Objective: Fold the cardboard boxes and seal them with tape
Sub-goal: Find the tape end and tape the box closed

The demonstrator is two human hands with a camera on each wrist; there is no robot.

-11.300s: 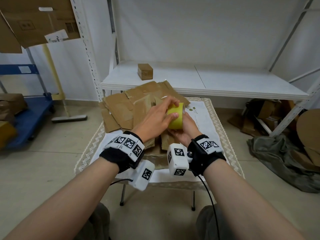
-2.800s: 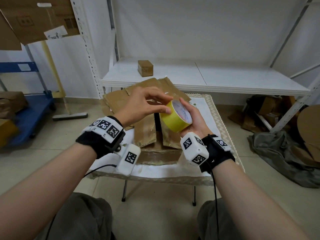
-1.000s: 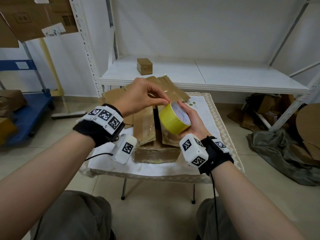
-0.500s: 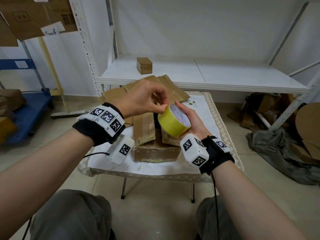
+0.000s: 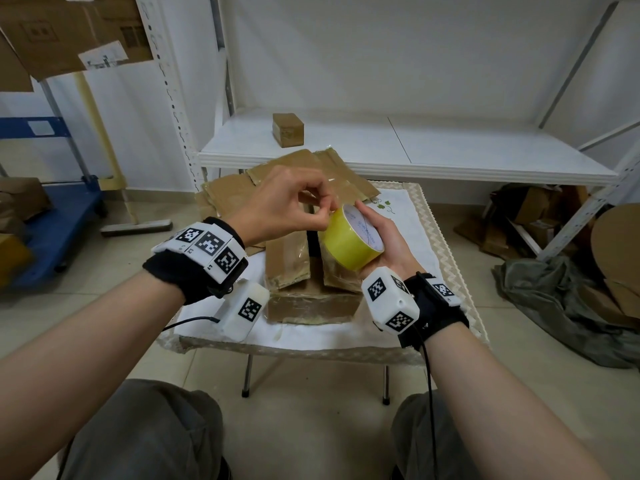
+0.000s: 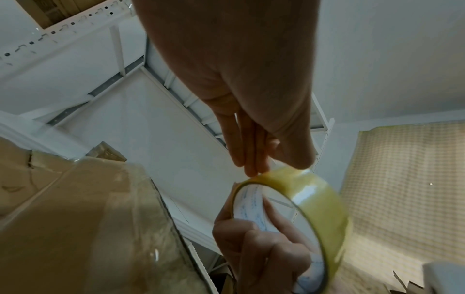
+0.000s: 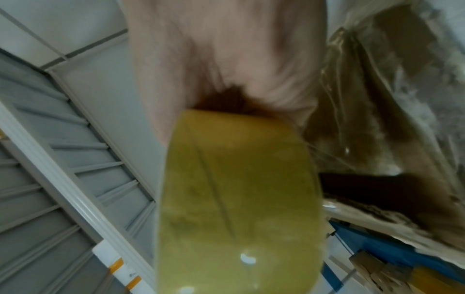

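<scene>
My right hand [image 5: 384,237] grips a yellow tape roll [image 5: 349,242] above the small table, fingers inside its white core. My left hand [image 5: 287,206] has its fingertips [image 6: 254,169] curled against the roll's top rim [image 6: 284,175], picking at the tape; whether it has hold of the end I cannot tell. In the right wrist view the roll [image 7: 239,208] fills the middle, blurred. Below the hands stands a brown cardboard box [image 5: 311,303] with two raised flaps [image 5: 287,261], covered in clear tape. Flattened cardboard pieces [image 5: 242,192] lie behind it.
The table's white cloth [image 5: 408,216] has a zigzag border. A white shelf [image 5: 450,147] behind carries one small sealed box [image 5: 288,129]. A blue cart [image 5: 62,216] stands left; grey cloth and cardboard scraps [image 5: 561,296] lie on the floor at right.
The hands and roll have stayed nearly in place. My left fingers have curled tighter onto the roll's upper rim, and the roll has turned slightly.
</scene>
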